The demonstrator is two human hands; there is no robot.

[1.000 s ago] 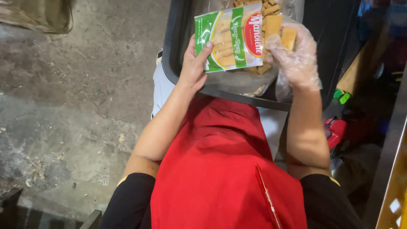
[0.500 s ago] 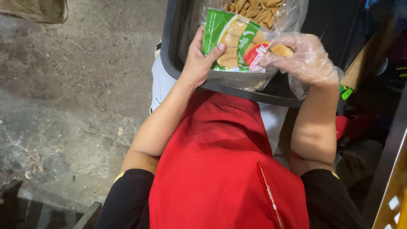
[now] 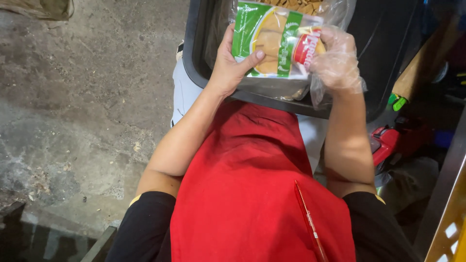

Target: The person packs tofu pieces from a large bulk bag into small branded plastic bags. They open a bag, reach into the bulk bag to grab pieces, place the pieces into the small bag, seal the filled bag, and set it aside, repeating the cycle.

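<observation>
Fingers of the bare left hand [image 3: 232,65] wrap the left edge of a green-and-clear biscuit packet [image 3: 273,44], thumb pressed across its front and the other fingers behind it. The right hand [image 3: 335,60], in a thin clear plastic glove, pinches the packet's right end by its red patch, fingers closed on it. The packet is held flat over a black tub [image 3: 194,58], just above the tub's near rim. Pale yellow biscuits show through the packet's clear window. Inside the tub lies a clear plastic bag [image 3: 340,12] with more tan biscuits at its top. A red apron [image 3: 242,194] with a red pen [image 3: 308,223] fills the foreground.
</observation>
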